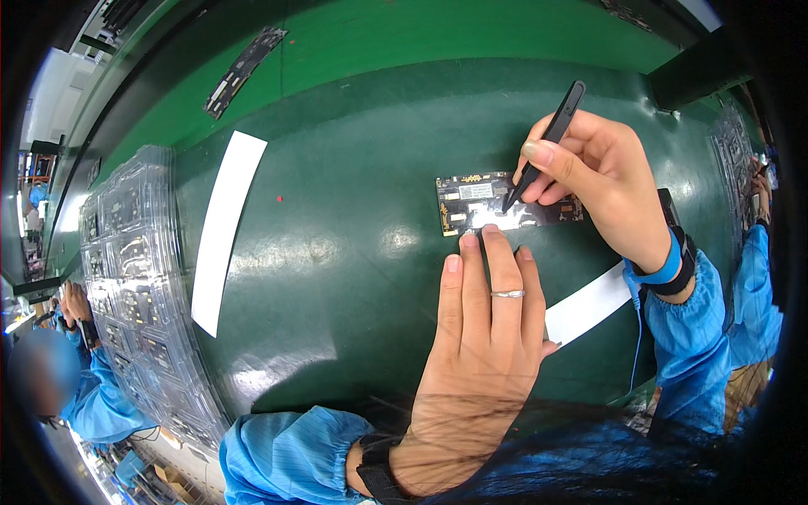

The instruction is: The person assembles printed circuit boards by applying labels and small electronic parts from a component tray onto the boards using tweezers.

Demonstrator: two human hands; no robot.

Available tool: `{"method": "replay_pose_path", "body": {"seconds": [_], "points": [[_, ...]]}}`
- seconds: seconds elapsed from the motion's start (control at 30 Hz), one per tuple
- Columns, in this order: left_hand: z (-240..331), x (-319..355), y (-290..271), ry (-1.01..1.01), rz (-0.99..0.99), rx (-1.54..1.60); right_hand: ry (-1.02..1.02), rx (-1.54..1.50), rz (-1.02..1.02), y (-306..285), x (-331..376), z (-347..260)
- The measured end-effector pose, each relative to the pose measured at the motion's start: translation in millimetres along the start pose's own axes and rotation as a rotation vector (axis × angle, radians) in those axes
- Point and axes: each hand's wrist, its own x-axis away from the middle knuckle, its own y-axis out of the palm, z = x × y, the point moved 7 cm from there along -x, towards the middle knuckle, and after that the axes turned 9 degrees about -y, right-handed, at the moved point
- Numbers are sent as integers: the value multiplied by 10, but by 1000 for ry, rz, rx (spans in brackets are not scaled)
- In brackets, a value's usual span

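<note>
A dark circuit board point(465, 193) with gold contacts and pale labels lies flat on the green mat. My left hand point(480, 353) rests palm down, fingers stretched out, with its fingertips at the board's near edge. In my right hand point(602, 172) is a slim black pointed tool point(562, 118), pinched like a pen. Its tip is down at the board's middle; whether it touches the surface I cannot tell. My right fingers partly cover the board's far right portion. By my left thumb lies a white strip point(593, 305), partly hidden by that hand.
Another white strip point(227, 236) lies left of centre. Stacked clear plastic trays point(135, 286) with boards line the left edge, and more trays point(734, 160) stand far right. A second board point(244, 71) lies at the back left. A blue cord point(637, 337) hangs from my right wristband. People sit on both sides.
</note>
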Motion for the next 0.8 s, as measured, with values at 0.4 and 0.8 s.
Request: {"method": "replay_pose_path", "body": {"seconds": [0.4, 0.8], "points": [[23, -44, -53, -2, -31, 42, -30, 52, -5, -43, 108, -140], [531, 768, 16, 224, -130, 37, -180, 152, -201, -194, 1023, -242]]}}
